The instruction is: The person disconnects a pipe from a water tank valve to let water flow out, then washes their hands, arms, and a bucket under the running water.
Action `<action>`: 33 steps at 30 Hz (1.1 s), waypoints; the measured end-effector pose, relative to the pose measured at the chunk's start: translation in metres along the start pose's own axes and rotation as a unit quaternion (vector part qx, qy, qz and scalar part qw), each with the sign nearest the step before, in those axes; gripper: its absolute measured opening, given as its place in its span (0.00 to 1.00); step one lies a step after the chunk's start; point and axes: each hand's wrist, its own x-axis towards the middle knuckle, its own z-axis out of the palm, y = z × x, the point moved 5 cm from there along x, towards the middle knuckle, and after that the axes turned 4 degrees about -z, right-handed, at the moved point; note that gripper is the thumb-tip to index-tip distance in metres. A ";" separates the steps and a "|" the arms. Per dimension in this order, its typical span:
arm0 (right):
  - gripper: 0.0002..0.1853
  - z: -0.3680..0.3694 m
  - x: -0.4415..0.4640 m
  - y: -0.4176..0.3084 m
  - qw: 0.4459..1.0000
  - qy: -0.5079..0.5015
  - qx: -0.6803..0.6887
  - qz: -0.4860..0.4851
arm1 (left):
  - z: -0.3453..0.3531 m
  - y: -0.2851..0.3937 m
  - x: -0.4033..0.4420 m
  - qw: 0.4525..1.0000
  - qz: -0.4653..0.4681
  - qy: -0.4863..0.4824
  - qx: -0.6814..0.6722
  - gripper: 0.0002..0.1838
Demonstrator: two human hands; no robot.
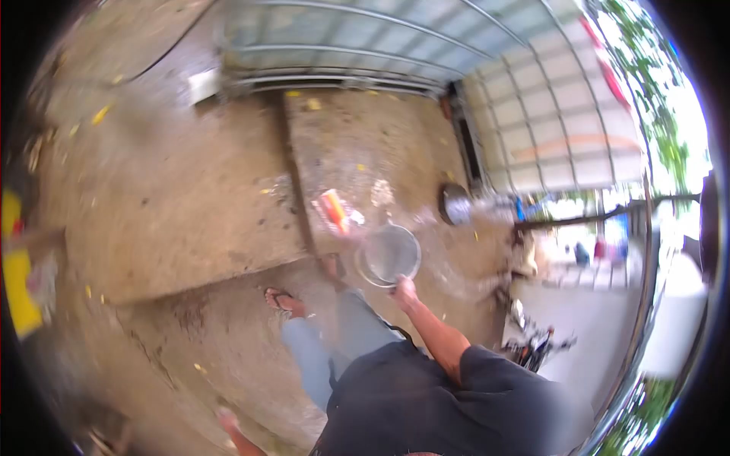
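Observation:
My right hand (pixel 404 293) is closed on the near rim of a round grey metal pot (pixel 391 254), held out in front of my legs. Its inside looks pale; I cannot make out whether it has anything in it. Away from the pot, low at the left, hangs my left hand (pixel 226 418), smeared by motion so its fingers do not show clearly. Just beyond the pot, an orange-and-white packet (pixel 333 211) lies on the wet concrete. A dark-sided round metal vessel (pixel 455 204) is farther off to the right.
A raised concrete slab (pixel 205 190) has an edge near my sandaled feet (pixel 278 299). Large caged tanks (pixel 365 38) stand at the back, another caged white tank (pixel 547 114) at the right. Yellow objects (pixel 17 266) are at far left, a parked motorbike (pixel 538 348) at right.

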 end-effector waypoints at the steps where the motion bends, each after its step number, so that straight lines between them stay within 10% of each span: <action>1: 0.14 0.016 -0.042 -0.029 0.995 -0.004 0.095 0.005 | 0.011 0.004 -0.004 0.987 -0.020 -0.097 -0.129 0.22; 3: 0.15 0.031 -0.081 -0.051 0.982 -0.025 0.189 0.013 | 0.040 0.005 -0.014 0.884 -0.129 -0.264 -0.364 0.21; 4: 0.16 0.024 -0.079 -0.043 0.980 -0.039 0.192 0.022 | 0.048 0.043 -0.011 0.877 0.133 -0.446 -0.120 0.19; 6: 0.17 0.011 -0.100 -0.053 0.977 -0.033 0.208 0.026 | 0.067 0.094 -0.023 0.818 -0.104 -0.429 -0.370 0.15; 8: 0.17 -0.010 -0.099 -0.041 0.967 -0.047 0.247 0.036 | 0.067 0.201 -0.014 0.920 0.103 -0.322 -0.198 0.22; 16: 0.14 -0.171 -0.050 0.037 0.937 0.042 0.344 0.041 | -0.055 0.559 -0.231 0.847 0.352 -0.226 -0.328 0.21; 23: 0.10 -0.353 0.001 0.234 0.841 0.258 0.467 0.093 | 0.057 0.585 -0.340 0.892 0.324 -0.304 -0.084 0.14; 27: 0.12 -0.393 0.038 0.420 0.797 0.513 0.313 0.065 | 0.070 0.571 -0.383 0.918 0.259 -0.300 -0.007 0.16; 29: 0.37 -0.427 -0.010 0.408 0.725 0.547 0.398 0.131 | 0.072 0.577 -0.391 0.926 0.240 -0.287 0.058 0.16; 33: 0.25 -0.434 -0.071 0.435 0.602 0.543 0.551 0.199 | 0.069 0.614 -0.404 0.916 0.275 -0.264 0.128 0.17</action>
